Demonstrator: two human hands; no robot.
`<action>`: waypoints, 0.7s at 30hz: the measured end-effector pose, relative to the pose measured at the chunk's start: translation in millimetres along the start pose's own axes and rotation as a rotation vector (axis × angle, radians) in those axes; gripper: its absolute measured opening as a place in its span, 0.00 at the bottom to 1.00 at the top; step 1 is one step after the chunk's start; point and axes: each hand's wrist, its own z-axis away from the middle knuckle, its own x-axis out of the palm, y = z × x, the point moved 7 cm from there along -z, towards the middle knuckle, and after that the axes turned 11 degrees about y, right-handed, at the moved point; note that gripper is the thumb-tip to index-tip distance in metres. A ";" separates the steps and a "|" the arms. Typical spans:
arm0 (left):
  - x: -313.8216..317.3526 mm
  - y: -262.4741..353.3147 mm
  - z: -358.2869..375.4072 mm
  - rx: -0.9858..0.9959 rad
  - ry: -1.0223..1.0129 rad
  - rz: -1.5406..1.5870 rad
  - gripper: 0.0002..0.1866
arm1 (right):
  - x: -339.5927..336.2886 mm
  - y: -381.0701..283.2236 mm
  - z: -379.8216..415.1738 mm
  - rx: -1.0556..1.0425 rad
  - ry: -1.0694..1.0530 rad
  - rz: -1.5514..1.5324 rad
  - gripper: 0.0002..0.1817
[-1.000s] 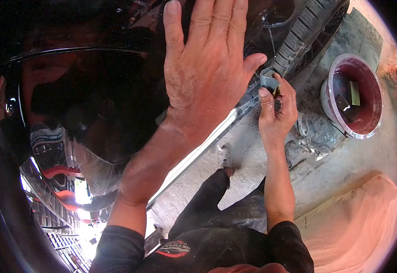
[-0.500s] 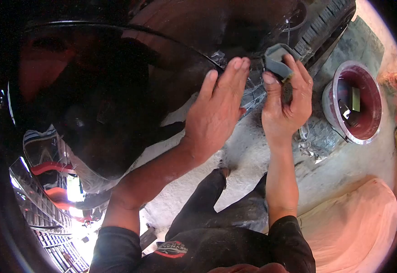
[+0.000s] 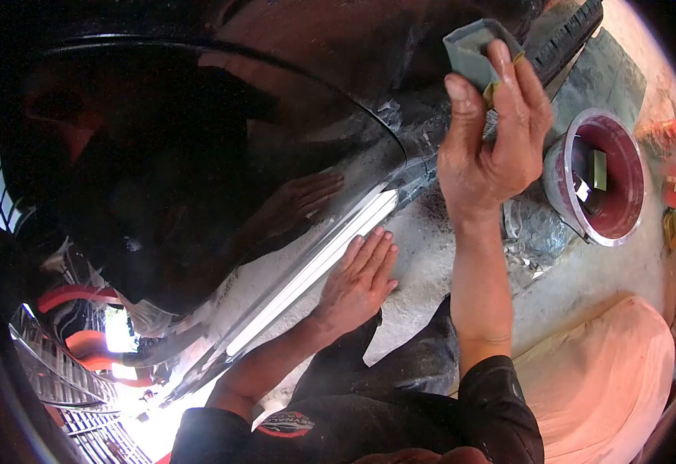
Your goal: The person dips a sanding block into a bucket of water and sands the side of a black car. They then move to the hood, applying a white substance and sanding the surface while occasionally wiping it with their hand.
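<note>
1. Grey folded pad [image 3: 468, 65] is now riding high and near the tyre [image 3: 566, 39], farther from the person's body than a moment ago. Its yellowish lower edge is showing between the fingers.

2. The right hand [image 3: 491, 166] is pinching the pad between the thumb and fingers, with the palm side partly turning toward the camera. The pad is appearing to sit off the dark car panel [image 3: 167, 178], though the view is not settling that fully.

3. The left hand [image 3: 355, 292] is changing most: it is dropping back from the panel toward the person. It is lying open, holding nothing, with its fingers straight and only slightly apart.

4. Those fingertips are ending just beside the pale strip [image 3: 314, 271] along the car's lower edge; whether they are touching it, I cannot tell. The glossy panel is mirroring a hand above the strip.

5. This change is probably meaning a break in contact: neither hand is clearly pressing on the panel.

6. To the right, the bucket [image 3: 558, 182] is standing on the floor [image 3: 423, 259], holding liquid and a pale green piece [image 3: 599, 168]. Peach cloth [image 3: 605, 371] is lying nearer, on the right.
</note>
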 end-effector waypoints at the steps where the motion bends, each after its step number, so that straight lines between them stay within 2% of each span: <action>1: 2.7 3.5 2.6 -0.012 -0.015 0.033 0.33 | -5.0 -4.3 6.9 0.030 -0.045 0.022 0.27; 5: 2.5 23.0 3.4 -0.003 -0.033 0.136 0.30 | -11.1 -0.9 31.2 0.066 -0.108 -0.028 0.25; 8: 7.0 31.6 4.3 0.027 -0.026 0.173 0.29 | -3.8 7.9 -11.3 -0.001 -0.014 0.073 0.30; 11: 11.6 32.3 2.5 0.009 -0.026 0.199 0.29 | -1.7 6.5 -15.0 0.069 0.012 0.100 0.29; 15: 3.5 32.7 -4.8 -0.024 -0.034 0.229 0.29 | -11.4 5.5 48.6 0.126 -0.073 -0.107 0.32; 19: 12.0 31.3 -3.0 -0.017 -0.042 0.235 0.29 | -1.6 1.8 -24.1 0.025 -0.075 0.074 0.24; 20: 15.3 30.8 -1.1 -0.022 -0.049 0.240 0.28 | 2.0 4.3 -30.1 -0.056 -0.017 0.045 0.24; 21: 18.1 30.4 -0.1 -0.033 -0.054 0.244 0.28 | 1.0 5.4 -23.3 -0.009 -0.027 0.044 0.26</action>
